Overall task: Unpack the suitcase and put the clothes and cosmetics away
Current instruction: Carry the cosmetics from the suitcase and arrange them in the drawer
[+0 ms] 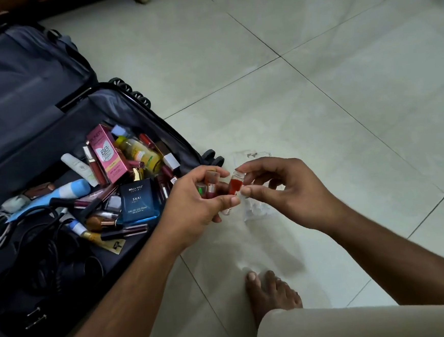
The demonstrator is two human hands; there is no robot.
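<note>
My left hand (pixel 199 196) grips a few small bottles; my right hand (pixel 278 187) pinches a red vial (pixel 235 186) between them. Left of both, the suitcase (pixel 56 165) still holds most cosmetics (pixel 115 176), so I judge plenty remains

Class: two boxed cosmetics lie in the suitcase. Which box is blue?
The Bella Vita Skai cologne box, lying nearest the left hand. The other, the BB cream box, is pink and lies farther back.

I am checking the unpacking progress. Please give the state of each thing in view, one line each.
suitcase: open, lying flat on the floor
cosmetics: piled loose inside the suitcase
left hand: holds several small bottles
right hand: pinches a red bottle
red bottle: held above the floor
blue box: closed, in the suitcase
</note>
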